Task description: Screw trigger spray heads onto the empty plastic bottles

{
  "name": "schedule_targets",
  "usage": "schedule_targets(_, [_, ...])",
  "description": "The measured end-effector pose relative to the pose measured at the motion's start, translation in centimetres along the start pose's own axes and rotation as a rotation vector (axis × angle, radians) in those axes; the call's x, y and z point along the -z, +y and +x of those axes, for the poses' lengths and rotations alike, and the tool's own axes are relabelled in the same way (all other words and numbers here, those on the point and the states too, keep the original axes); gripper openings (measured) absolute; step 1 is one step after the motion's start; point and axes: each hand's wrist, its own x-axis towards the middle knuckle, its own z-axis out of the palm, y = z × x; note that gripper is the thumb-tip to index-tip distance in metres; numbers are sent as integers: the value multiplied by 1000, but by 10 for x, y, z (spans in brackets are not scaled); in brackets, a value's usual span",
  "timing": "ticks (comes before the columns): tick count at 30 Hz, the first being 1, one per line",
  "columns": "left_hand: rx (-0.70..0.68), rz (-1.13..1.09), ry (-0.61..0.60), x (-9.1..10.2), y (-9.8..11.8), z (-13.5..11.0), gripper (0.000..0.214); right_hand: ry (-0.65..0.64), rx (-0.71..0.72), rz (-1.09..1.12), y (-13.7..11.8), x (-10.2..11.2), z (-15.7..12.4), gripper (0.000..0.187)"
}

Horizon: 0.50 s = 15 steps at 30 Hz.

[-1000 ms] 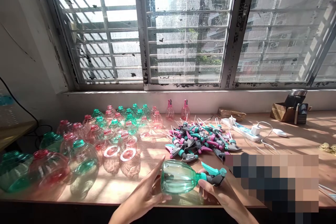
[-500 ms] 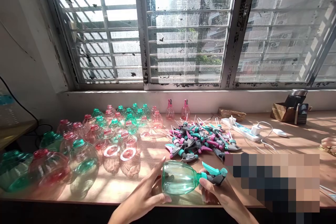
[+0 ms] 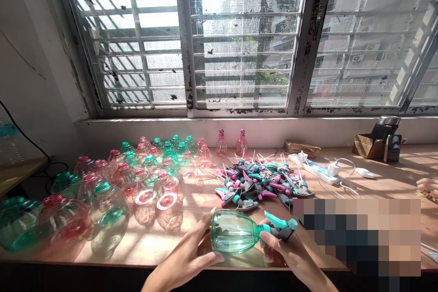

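A clear green spray bottle (image 3: pixel 236 232) lies sideways between my hands, just above the front of the table. Its spray head (image 3: pixel 282 226), with a teal trigger and a grey body, sits at the neck and points right. My left hand (image 3: pixel 191 246) cups the bottle's base, thumb below and fingers behind it. With thumb and fingers closed, my right hand (image 3: pixel 282 251) grips the teal collar at the neck. Some of its fingers are hidden behind the bottle. Just beyond lies a pile of loose spray heads (image 3: pixel 260 180) in pink, teal and grey, with white tubes.
Many open green and pink bottles (image 3: pixel 123 178) stand at the left. Two pink spray bottles (image 3: pixel 221 143) are by the wall. A power strip (image 3: pixel 316 169), a white mouse (image 3: pixel 365 173) and a cardboard box (image 3: pixel 364 146) are at the right. Another person's hand (image 3: pixel 427 187) shows at the right edge.
My hands and the green spray bottle stay almost in place. The other person's hand at the right edge has shifted slightly left.
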Motion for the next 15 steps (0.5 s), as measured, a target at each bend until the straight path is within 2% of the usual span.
schedule_targets(7, [22,-1,-23,-1,-2,-1,100,21,24,-27,4,1,1,38])
schedule_targets(11, [8,-56,-12,-1,-3,1,100,39,20,-54,15,4,7,41])
schedule_targets(15, [13,-7,-12,0,-1,1,98,35,48,-75,15,6,6,41])
